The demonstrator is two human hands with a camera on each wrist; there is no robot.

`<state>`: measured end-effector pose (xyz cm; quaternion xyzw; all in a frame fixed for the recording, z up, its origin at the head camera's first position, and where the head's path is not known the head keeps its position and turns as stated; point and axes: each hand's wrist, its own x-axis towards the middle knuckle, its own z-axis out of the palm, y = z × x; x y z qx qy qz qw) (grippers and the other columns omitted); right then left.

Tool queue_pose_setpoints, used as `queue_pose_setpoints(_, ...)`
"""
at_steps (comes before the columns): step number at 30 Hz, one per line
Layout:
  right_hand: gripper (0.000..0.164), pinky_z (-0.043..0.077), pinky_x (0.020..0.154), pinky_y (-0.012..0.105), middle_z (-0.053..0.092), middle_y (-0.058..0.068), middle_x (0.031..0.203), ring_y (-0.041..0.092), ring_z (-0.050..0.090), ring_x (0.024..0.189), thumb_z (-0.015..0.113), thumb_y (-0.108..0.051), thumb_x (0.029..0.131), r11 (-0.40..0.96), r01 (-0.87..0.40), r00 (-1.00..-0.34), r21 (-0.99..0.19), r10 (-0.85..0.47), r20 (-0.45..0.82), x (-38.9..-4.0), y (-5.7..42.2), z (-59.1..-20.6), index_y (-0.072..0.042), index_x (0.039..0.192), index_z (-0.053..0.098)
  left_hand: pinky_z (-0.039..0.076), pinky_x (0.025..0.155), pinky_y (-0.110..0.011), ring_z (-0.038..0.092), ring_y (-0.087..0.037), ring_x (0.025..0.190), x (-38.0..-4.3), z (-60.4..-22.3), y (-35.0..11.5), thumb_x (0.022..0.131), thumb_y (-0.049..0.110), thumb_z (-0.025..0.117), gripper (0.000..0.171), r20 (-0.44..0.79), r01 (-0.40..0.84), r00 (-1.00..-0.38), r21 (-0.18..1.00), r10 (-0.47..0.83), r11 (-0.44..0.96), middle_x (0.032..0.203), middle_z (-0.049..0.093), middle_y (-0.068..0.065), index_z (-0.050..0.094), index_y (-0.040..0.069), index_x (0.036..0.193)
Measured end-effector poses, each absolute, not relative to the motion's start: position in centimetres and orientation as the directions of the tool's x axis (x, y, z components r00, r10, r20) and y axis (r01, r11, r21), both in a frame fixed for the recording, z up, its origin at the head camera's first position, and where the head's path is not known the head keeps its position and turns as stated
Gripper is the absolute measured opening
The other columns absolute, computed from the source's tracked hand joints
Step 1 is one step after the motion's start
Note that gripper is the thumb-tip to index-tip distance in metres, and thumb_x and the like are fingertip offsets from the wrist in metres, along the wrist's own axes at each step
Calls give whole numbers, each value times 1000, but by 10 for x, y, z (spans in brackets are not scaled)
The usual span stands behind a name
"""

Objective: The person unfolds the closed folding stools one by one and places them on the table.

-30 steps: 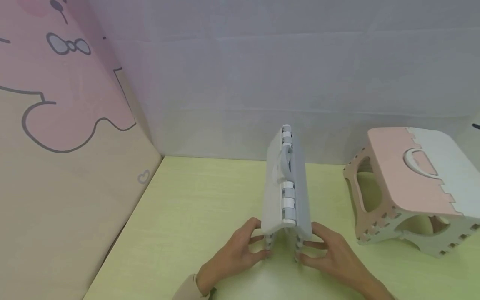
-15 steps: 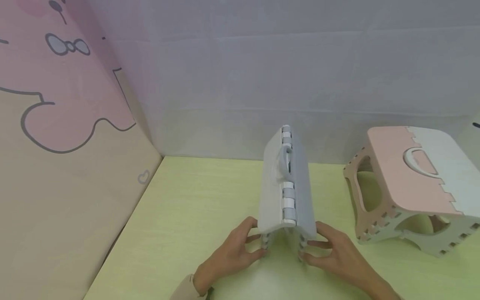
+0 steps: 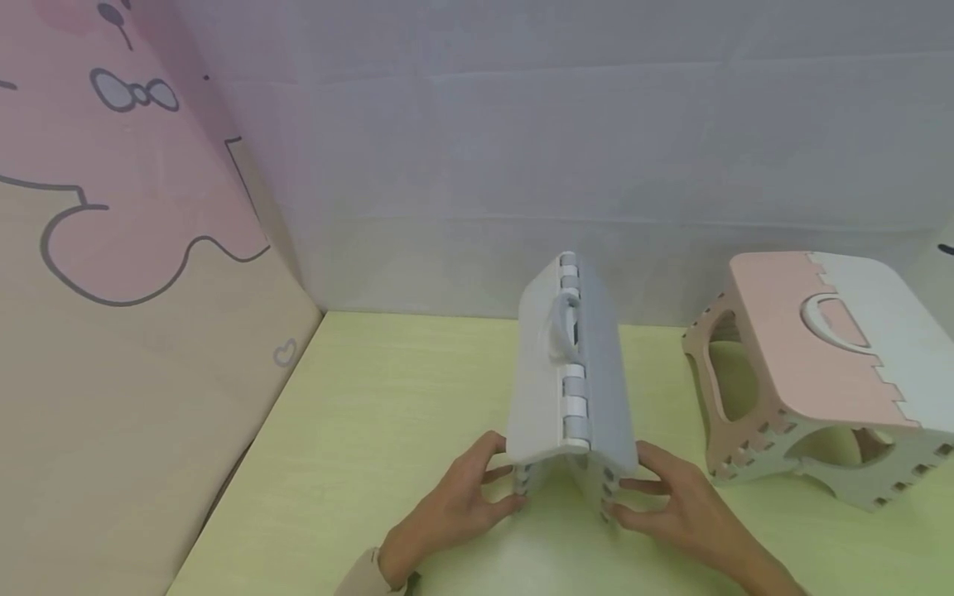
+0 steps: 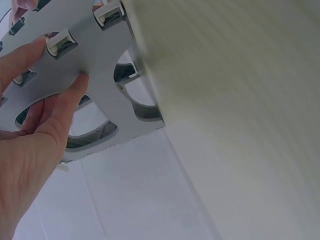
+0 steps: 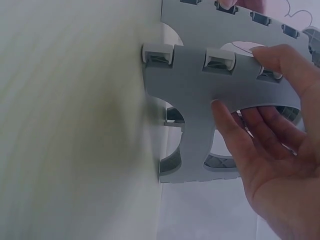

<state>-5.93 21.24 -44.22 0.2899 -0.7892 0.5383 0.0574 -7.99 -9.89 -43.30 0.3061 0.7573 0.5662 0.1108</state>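
A light grey and white folding stool stands partly unfolded on the pale green tabletop, its two seat halves sloping down from a hinged ridge like a roof. A loop handle sticks up along that ridge. My left hand grips the left leg panel at its near end; in the left wrist view some fingers reach through the panel's cutout. On the other side my right hand holds the right leg panel by its hinged edge, with fingers behind it in the opening. The stool's far legs are hidden in the head view.
To the right stands a fully unfolded pink and white folding stool, close beside my right hand. A grey-white wall rises behind the tabletop. A panel with pink cartoon print borders the left side.
The two halves of the grey stool have spread wider apart at the bottom. My left hand has moved slightly left and my right hand slightly right with the panels.
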Motion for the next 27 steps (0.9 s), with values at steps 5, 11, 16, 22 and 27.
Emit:
queue_pose_setpoints(5, 71, 63, 76, 38, 63, -5, 133, -1, 56, 123, 89, 5, 75, 255, -522, -825, -814, -394, 405, -60, 214, -443, -10, 138, 60, 51, 103, -33, 50, -27, 136, -80, -433, -101, 84, -15, 76, 59, 182, 341, -790, 924, 586, 173, 140, 52, -5, 48, 10, 130)
queue_pose_setpoints(11, 71, 63, 75, 37, 64, -4, 132, -1, 57, 122, 89, 4, 74, 275, -526, -826, -805, -389, 407, -60, 215, -444, -10, 137, 60, 50, 103, -33, 50, -26, 136, -80, -433, -104, 84, -14, 76, 61, 170, 332, -793, 926, 585, 182, 140, 52, -2, 47, 13, 131)
queue_pose_setpoints(16, 70, 63, 76, 36, 65, -3, 131, 0, 58, 121, 90, 2, 75, 286, -516, -834, -807, -385, 396, -60, 215, -442, -12, 137, 61, 51, 103, -34, 50, -27, 136, -81, -433, -106, 84, -15, 76, 62, 184, 347, -788, 921, 587, 176, 141, 52, -2, 47, 13, 132)
queue_pose_setpoints(22, 69, 63, 77, 38, 65, -1, 131, 1, 59, 121, 89, 0, 77, 283, -489, -845, -825, -388, 367, -61, 217, -441, -14, 138, 61, 51, 103, -34, 49, -28, 137, -82, -435, -109, 84, -15, 76, 63, 198, 367, -781, 913, 593, 179, 142, 51, -2, 46, 13, 132)
queue_pose_setpoints(27, 69, 63, 78, 38, 64, 0, 133, 1, 58, 122, 89, -2, 78, 294, -479, -849, -827, -393, 352, -61, 218, -441, -14, 139, 60, 50, 104, -34, 48, -28, 137, -84, -435, -111, 85, -14, 75, 63, 184, 359, -782, 914, 596, 190, 142, 50, -1, 46, 14, 133)
